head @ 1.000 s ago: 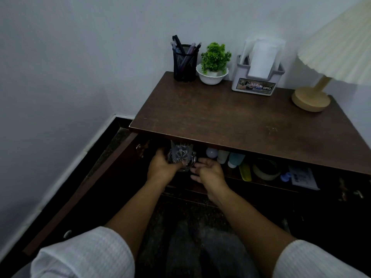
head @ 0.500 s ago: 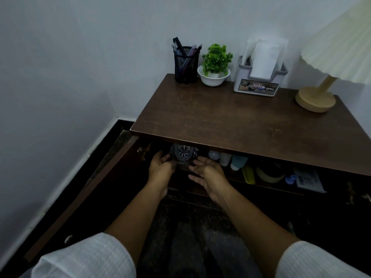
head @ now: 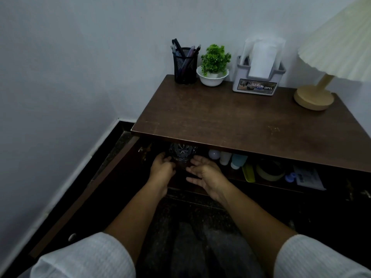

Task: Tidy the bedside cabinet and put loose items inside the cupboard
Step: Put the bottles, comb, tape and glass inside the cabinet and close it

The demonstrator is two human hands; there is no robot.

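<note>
Seating cut glass (head: 181,155) on cupboard shelf (head: 271,184): left hand (head: 162,168) fingers (head: 163,157) clasp its base, right hand (head: 204,173) released just beside. Likely heavy, slick, fragile; grip low.

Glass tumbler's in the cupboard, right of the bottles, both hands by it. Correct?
Not quite: the head view shows the glass tumbler left of the bottles, not right. It is in the cupboard, with the left hand and right hand by it.

I see the pen holder (head: 185,66), plant (head: 214,63), tissue box (head: 259,82) and lamp (head: 313,98) ranged left to right along the tabletop's (head: 230,121) back.
</note>
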